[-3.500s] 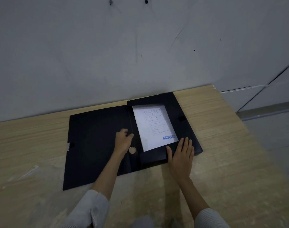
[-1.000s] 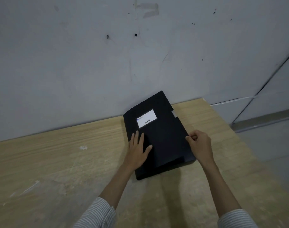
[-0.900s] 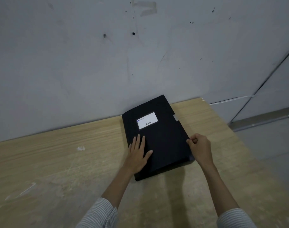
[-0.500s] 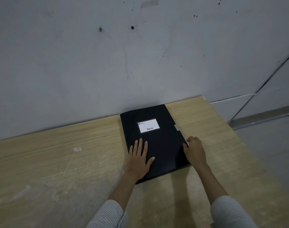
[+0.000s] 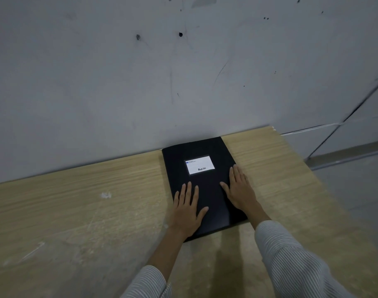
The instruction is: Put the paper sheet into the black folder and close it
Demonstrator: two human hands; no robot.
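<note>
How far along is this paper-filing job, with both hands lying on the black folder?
Nearly finished. The flat black plastic folder lies closed on the light wooden table, white label up, and no paper sheet shows outside it. In hand: the left hand and right hand rest flat, pressing the cover. Left: probably only lifting the hands.

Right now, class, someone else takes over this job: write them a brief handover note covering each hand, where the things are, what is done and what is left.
Left hand: open, flat on the folder's near left part.
Right hand: open, flat on its right side.
Folder: shut, lying flat on the table by the wall, white label facing up.
Sheet: not visible, so presumably inside.
Done: folder closed.
Left: nothing obvious; check that the cover stays down, then lift both hands away.
</note>
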